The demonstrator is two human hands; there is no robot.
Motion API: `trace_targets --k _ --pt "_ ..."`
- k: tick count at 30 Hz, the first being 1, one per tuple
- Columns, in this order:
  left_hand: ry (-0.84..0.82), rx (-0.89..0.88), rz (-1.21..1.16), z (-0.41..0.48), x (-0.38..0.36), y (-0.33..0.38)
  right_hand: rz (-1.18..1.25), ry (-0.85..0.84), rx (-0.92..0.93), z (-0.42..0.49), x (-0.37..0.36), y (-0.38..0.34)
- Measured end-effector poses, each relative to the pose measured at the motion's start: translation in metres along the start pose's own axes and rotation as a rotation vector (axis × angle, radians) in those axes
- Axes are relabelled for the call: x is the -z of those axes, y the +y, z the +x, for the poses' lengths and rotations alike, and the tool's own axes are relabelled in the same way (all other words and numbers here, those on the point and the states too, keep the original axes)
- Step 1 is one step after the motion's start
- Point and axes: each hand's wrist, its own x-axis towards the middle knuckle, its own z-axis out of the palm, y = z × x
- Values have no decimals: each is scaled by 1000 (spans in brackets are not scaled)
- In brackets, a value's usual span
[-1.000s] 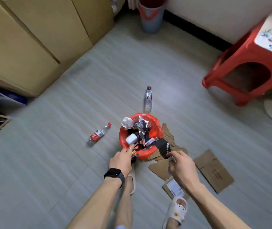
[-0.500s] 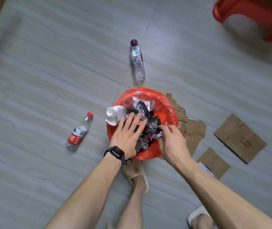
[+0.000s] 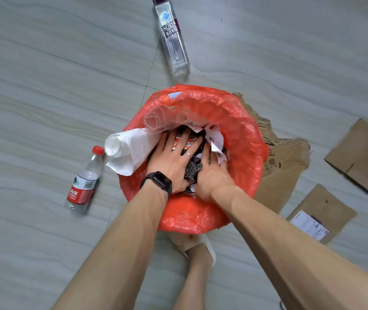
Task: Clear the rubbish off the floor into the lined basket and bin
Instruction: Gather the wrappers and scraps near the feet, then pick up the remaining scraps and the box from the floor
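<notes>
Left hand (image 3: 172, 163) and right hand (image 3: 214, 176) press straight fingers onto rubbish (image 3: 192, 170) in the red-lined basket (image 3: 242, 130). The soda bottle (image 3: 174, 42) lies flat, cap pointing away.

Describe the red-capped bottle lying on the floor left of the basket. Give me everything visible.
The red-capped bottle is a small, clear plastic drinks bottle with a red screw cap and a red-and-white label wrapped round its lower body. It looks empty or nearly so. It lies on its side on the grey floor, with the cap end pointing towards the lined basket and the base away from it. The cap sits close beside the rolled white paper that sticks out of the basket, seemingly without contact. Only the floor touches it.
</notes>
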Motion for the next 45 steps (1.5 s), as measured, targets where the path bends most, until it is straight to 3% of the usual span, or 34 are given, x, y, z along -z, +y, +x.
trace_targets --k 3,10,19,24,28,33,39,45 --pt "-5 3 -10 9 -8 -5 -60 -2 5 13 -4 1" --pt "-178 72 -21 -32 48 12 261 137 70 -82 23 -1" --pt "-325 167 -112 -116 226 52 400 242 59 -280 106 11" --pt "-279 155 -180 -160 341 93 429 438 69 -398 150 25" --pt "-59 82 -233 -184 444 166 466 685 68 -510 173 66" --pt "152 -104 -223 -202 557 309 546 965 -27 -656 177 168" --pt "275 -297 -170 -206 626 500 594 1209 -192 -793 139 313" --pt "259 -544 -81 -191 661 679 694 1369 -468 -895 77 456"
